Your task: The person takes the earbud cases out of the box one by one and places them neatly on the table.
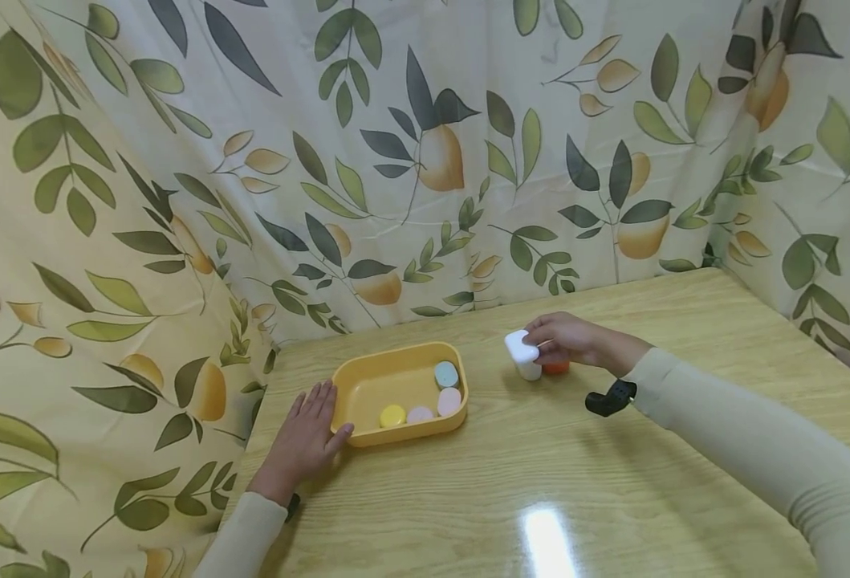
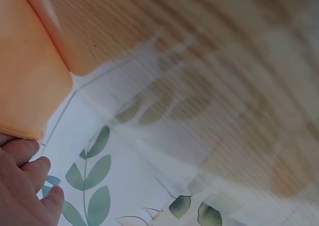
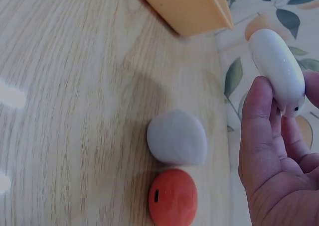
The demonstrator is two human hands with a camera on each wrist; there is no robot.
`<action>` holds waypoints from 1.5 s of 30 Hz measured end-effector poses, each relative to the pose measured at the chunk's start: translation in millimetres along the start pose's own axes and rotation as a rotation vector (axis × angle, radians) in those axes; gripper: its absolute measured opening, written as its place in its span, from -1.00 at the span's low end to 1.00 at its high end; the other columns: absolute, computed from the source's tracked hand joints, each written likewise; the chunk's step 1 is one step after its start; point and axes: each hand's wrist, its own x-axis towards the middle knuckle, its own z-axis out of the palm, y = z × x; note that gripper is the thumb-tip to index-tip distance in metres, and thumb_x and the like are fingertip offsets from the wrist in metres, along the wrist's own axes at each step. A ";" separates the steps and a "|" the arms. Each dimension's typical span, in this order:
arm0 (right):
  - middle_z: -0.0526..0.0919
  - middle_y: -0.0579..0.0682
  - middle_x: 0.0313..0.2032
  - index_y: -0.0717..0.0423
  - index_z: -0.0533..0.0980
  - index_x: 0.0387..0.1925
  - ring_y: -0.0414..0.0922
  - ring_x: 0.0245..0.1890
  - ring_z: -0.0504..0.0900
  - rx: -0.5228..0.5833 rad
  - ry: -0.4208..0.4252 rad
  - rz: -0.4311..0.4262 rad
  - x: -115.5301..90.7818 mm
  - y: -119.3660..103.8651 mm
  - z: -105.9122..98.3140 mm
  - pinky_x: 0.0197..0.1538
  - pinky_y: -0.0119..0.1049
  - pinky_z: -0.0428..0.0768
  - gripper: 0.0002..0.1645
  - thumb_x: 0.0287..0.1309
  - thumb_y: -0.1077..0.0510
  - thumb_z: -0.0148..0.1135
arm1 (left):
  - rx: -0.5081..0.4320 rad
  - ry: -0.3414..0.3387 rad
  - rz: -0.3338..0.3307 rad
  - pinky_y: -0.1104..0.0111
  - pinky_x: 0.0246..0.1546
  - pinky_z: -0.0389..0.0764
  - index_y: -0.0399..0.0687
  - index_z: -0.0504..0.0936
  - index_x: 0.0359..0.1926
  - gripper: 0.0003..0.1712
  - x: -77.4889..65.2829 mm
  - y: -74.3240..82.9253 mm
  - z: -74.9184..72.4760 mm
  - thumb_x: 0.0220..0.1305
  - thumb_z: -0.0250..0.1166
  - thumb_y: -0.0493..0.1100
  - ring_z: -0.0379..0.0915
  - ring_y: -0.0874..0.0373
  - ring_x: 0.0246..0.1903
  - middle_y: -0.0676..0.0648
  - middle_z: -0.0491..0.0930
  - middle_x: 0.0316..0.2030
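Observation:
My right hand (image 1: 572, 337) pinches a glossy white earbud case (image 3: 277, 66) between thumb and fingers, raised over the table. Below it, in the right wrist view, a pale white rounded case (image 3: 177, 137) stands on the wood beside an orange-red case (image 3: 173, 197) with a small black port. At the left end of a yellow tray (image 1: 403, 436) rests my left hand (image 1: 302, 445), fingers extended along the rim and thumb at the front corner. Inside the tray lie a yellow round piece (image 1: 392, 416), a light blue one (image 1: 446, 374) and pink ones (image 1: 449, 401).
The wooden table (image 1: 425, 506) meets a leaf-patterned curtain (image 1: 396, 201) at the back and both sides. A black wrist strap (image 1: 611, 398) hangs under my right wrist. Light glares off the table's near part.

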 end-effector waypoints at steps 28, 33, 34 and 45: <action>0.44 0.20 -0.02 0.51 0.16 0.22 -0.06 -0.14 0.61 0.011 0.067 0.014 -24.7 19.9 -38.2 0.14 -0.01 0.50 -0.46 0.37 0.26 0.06 | 0.000 0.004 0.012 -0.07 0.38 -0.10 -0.41 0.07 0.45 -0.09 -0.4 2.3 0.5 0.46 -0.12 0.28 -0.12 -0.16 0.44 -0.29 0.03 0.45; 0.44 0.22 -0.01 0.52 0.16 0.25 -0.05 -0.14 0.61 -0.006 0.086 0.015 -23.0 22.0 -45.8 0.13 -0.03 0.51 -0.40 0.35 0.24 0.11 | 0.001 0.019 0.016 -0.07 0.38 -0.09 -0.42 0.07 0.45 -0.09 0.6 1.1 -1.3 0.46 -0.10 0.27 -0.10 -0.17 0.44 -0.30 0.03 0.45; 0.43 0.23 0.01 0.53 0.16 0.25 -0.05 -0.14 0.60 -0.002 0.088 0.016 -22.6 22.3 -46.9 0.13 -0.02 0.51 -0.40 0.35 0.25 0.11 | 0.001 0.021 0.016 -0.07 0.38 -0.09 -0.41 0.08 0.45 -0.09 0.7 0.7 -1.2 0.46 -0.10 0.27 -0.10 -0.17 0.44 -0.29 0.03 0.45; 0.39 0.24 0.02 0.54 0.14 0.25 -0.06 -0.15 0.59 0.000 0.120 0.024 -24.8 30.7 -61.9 0.11 -0.07 0.54 -0.40 0.35 0.25 0.09 | -0.013 0.017 0.010 -0.05 0.39 -0.11 -0.39 0.07 0.46 -0.10 -0.7 0.5 1.5 0.47 -0.11 0.28 -0.12 -0.14 0.45 -0.28 0.03 0.46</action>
